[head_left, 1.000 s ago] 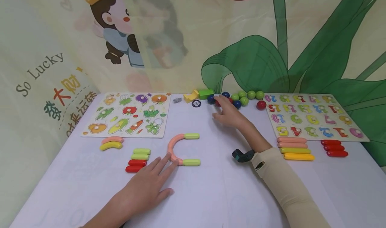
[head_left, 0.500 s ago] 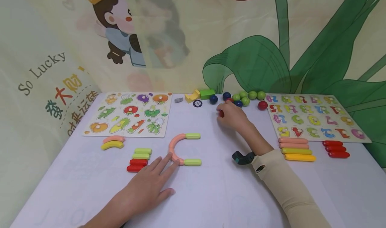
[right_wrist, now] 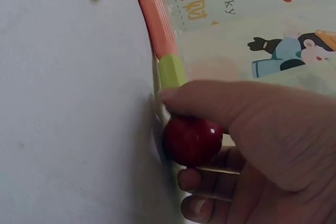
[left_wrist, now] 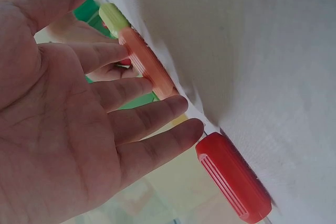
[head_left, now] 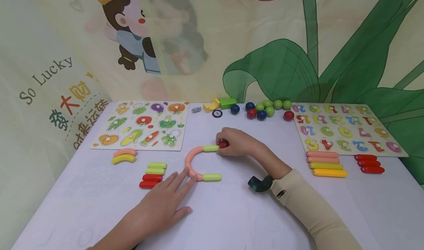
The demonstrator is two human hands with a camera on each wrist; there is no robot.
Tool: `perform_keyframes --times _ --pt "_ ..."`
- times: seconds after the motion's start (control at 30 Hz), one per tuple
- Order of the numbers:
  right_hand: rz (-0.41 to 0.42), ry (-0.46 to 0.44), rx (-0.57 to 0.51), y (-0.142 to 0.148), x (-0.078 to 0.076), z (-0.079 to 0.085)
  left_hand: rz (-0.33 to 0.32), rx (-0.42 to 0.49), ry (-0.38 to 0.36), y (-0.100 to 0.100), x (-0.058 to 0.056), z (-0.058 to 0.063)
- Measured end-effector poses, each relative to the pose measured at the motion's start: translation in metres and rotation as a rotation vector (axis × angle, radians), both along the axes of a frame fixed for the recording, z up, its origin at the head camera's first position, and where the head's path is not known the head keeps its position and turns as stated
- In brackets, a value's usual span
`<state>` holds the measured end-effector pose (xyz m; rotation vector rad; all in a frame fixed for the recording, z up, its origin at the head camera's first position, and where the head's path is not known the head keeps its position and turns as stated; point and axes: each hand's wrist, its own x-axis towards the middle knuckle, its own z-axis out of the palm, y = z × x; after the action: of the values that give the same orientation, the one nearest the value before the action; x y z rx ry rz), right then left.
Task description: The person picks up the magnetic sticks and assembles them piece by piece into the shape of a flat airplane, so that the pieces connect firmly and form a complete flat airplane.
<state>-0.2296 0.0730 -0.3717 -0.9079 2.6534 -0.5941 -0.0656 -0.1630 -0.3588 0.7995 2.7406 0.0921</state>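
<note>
Ball (head_left: 223, 144), glossy and red, is sitting in the right hand (head_left: 236, 142), whose thumb and fingers are pinching it close to the desk (head_left: 238, 213). It is lying just beside the right end of an upper light green piece (head_left: 211, 148); whether the two are touching, one cannot tell. That piece and a lower light green piece (head_left: 211, 177) are capping the ends of a pink arc (head_left: 190, 161), which is curving like a C with its gap facing right. The left hand (head_left: 162, 202) is resting palm down, fingers straight and spread, its fingertips touching the arc's lower part. Near it, two red sticks (head_left: 152, 177) and two light green sticks (head_left: 157, 165) are lying in a row. Farther left, a yellow curved piece (head_left: 124, 159) and a pink curved piece (head_left: 124, 152) are lying in front of a vegetable board (head_left: 130, 129). More balls (head_left: 277, 104), blue, green and red, are gathering between a green block (head_left: 228, 103) and a number board (head_left: 352, 131).
</note>
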Motion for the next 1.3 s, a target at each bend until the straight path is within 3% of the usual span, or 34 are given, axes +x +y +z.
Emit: perform_keyframes --times 0.23,0.3,0.4,0.53,0.67,0.8,0.9,1.03,1.17,1.3 --pt "0.017 -0.073 -0.114 0.009 -0.009 -0.002 -0.006 0.008 -0.002 -0.001 -0.001 0.000" --pt "-0.043 -0.053 -0.156 0.014 -0.015 0.000 -0.004 0.008 -0.005 -0.001 -0.001 0.000" --pt "-0.188 0.067 -0.178 0.019 -0.029 0.003 -0.004 0.006 -0.007 -0.001 -0.001 0.001" --pt "-0.310 0.223 -0.088 0.021 -0.053 0.004 -0.013 -0.002 0.001 -0.001 -0.001 0.000" --pt "-0.312 0.252 0.074 0.017 -0.071 0.000 -0.021 -0.011 0.004 -0.001 -0.001 0.000" --pt "-0.303 0.267 0.252 0.012 -0.075 -0.003 -0.024 -0.014 0.002 -0.002 -0.001 0.000" --pt "-0.304 0.250 0.357 0.011 -0.068 0.002 -0.020 -0.008 0.000 -0.003 -0.001 0.000" --pt "-0.275 0.129 0.400 0.018 -0.044 0.013 -0.010 0.001 -0.006 -0.004 -0.001 0.001" --pt "-0.208 0.053 0.402 0.027 -0.005 0.019 0.001 0.014 -0.015 -0.004 0.000 0.001" --pt "-0.118 0.125 0.398 0.030 0.042 0.018 0.001 0.019 -0.019 -0.003 0.000 0.001"
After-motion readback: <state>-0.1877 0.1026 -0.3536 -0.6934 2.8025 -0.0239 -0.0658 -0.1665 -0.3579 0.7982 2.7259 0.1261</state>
